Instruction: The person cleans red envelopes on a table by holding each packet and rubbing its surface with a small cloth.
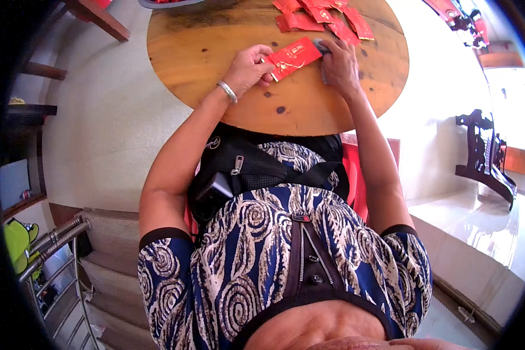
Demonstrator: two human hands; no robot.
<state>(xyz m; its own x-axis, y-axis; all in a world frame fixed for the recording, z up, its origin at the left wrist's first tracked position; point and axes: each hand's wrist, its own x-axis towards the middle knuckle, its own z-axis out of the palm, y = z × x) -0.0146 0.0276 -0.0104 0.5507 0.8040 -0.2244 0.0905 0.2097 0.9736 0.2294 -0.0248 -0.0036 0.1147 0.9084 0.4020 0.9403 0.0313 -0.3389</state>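
Note:
A red packet with gold print (296,57) is held slantwise above the round wooden table. My left hand (249,71), with a silver bangle at its wrist, pinches the packet's near left end between thumb and fingers. At the far right end, my right hand (339,65) is closed round something grey and soft-looking (319,45), perhaps a cloth, which meets the packet's edge. Most of that grey thing is hidden by the fingers. Beyond my hands lies a loose pile of similar red packets (321,17).
The wooden table (283,119) ends close to my lap. A grey-rimmed basin (169,3) with red things in it shows at the top edge. A black bag (245,166) rests on my lap. Metal railing (70,245) and steps are at left, dark carved furniture (478,149) at right.

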